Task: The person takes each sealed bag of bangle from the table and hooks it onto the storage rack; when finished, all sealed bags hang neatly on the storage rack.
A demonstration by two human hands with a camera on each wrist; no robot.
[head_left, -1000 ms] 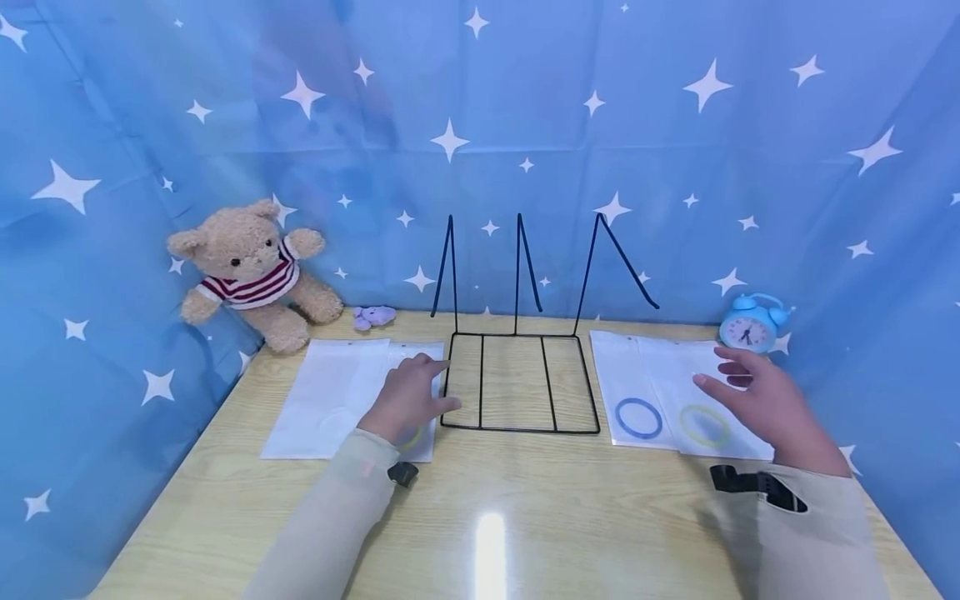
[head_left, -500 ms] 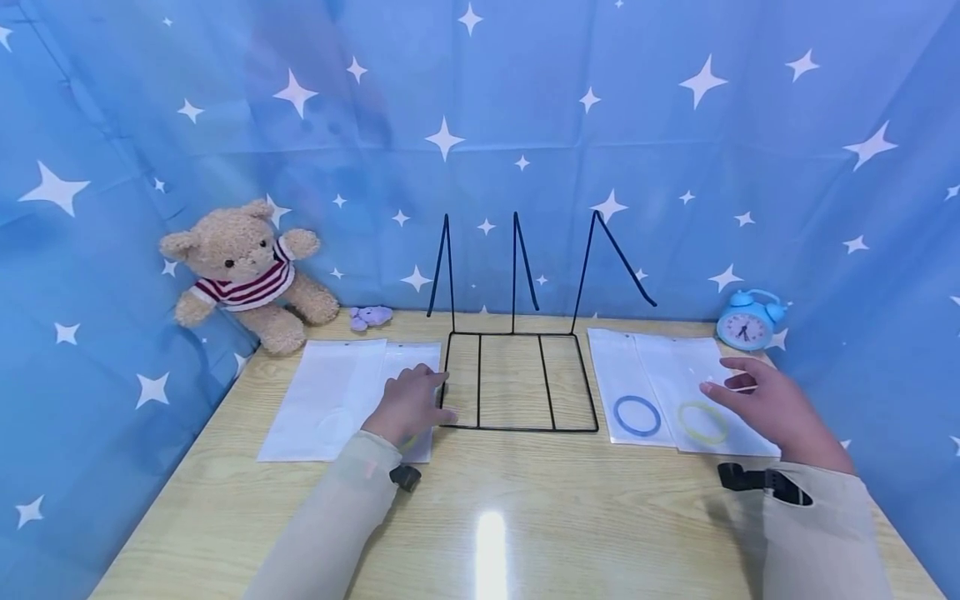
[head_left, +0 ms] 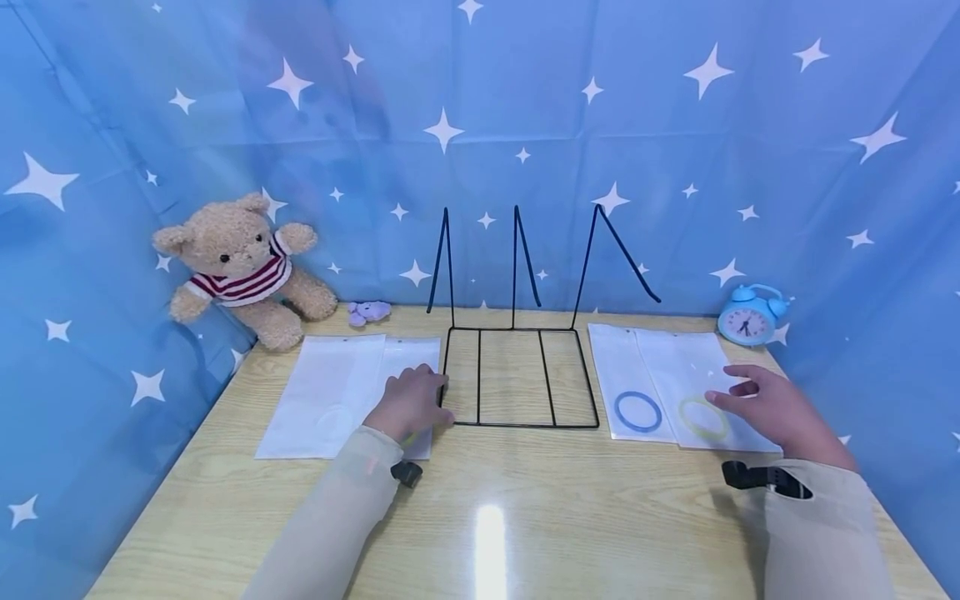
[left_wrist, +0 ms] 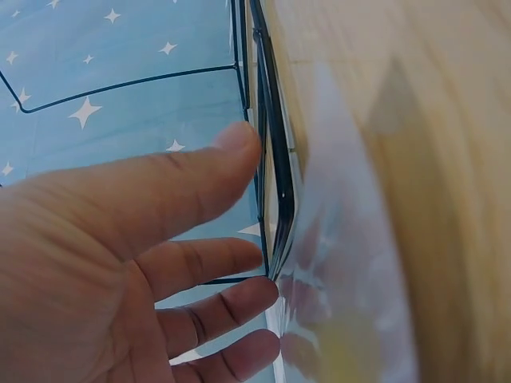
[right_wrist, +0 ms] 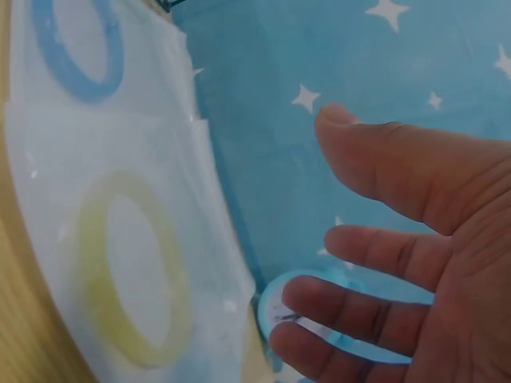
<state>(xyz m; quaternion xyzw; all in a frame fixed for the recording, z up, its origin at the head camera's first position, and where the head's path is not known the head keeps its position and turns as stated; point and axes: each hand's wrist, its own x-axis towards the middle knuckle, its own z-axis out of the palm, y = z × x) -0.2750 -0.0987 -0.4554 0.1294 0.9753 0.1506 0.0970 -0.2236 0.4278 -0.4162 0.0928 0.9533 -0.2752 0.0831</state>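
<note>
A black wire rack (head_left: 517, 427) with three upright bent hooks stands mid-table. Beside its left edge is the left hand (head_left: 408, 404), fingers and thumb spread, over a clear bag (head_left: 405, 354). In the left wrist view, the hand (left_wrist: 120, 231) has its fingertips at the rack's dark wire (left_wrist: 278, 152); whether they touch it cannot be told. The right hand (head_left: 783, 417) hovers, holding nothing, by a bag with a yellow ring (head_left: 703, 418); the right wrist view shows that hand (right_wrist: 431, 231) with parted fingers and the yellow ring (right_wrist: 96, 271). A blue ring (head_left: 638, 412) lies left of it.
At the back left sits a teddy bear (head_left: 240, 254) in a striped shirt, with a small purple toy (head_left: 368, 312) beside it. Another pale bag (head_left: 322, 392) lies left of the left hand. A blue alarm clock (head_left: 747, 321) stands at the back right, before a starry curtain (head_left: 360, 167).
The left hand's thumb and fingers have come slightly closer to the rack's left edge. The right hand has shifted a little to the right and lower. The rack and bags keep their places.
</note>
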